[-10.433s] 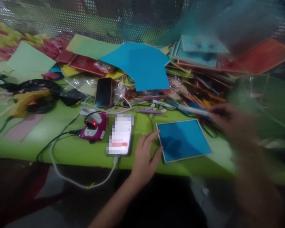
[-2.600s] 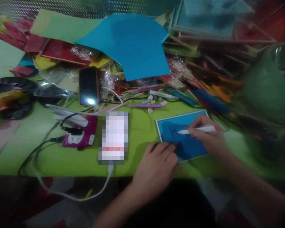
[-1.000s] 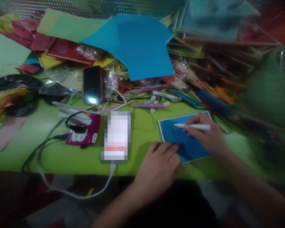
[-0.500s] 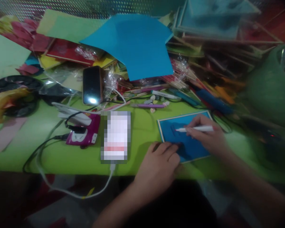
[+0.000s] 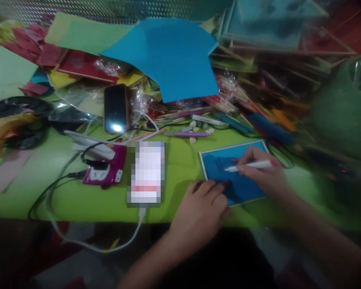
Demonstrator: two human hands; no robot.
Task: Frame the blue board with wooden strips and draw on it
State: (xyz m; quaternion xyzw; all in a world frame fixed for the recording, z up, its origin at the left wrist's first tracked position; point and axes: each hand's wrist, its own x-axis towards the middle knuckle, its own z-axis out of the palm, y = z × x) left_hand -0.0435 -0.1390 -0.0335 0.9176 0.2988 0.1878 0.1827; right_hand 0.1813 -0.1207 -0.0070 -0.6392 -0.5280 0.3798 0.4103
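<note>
A blue card [image 5: 243, 188] with a pale border lies on the green table [image 5: 177, 156], tilted a little. My right hand [image 5: 255, 168] pinches a white marker [image 5: 258, 164], its tip down on the card's upper left part beside a few small dark marks. My left hand [image 5: 203, 204] rests over the card's lower left corner, fingers slightly apart and curved, with nothing seen in it.
Left of my hands are a lit phone [image 5: 146, 174] on a white cable, a purple power strip [image 5: 105, 166] and a dark phone [image 5: 116, 108]. Behind lie a large blue sheet [image 5: 174, 56], pens, small stones [image 5: 194, 128] and sticks. A green rounded object [image 5: 345, 108] stands at right.
The marker tip has moved slightly right and down on the card, with my right hand shifting a little. More dark marks show near the tip. My left hand stays in place.
</note>
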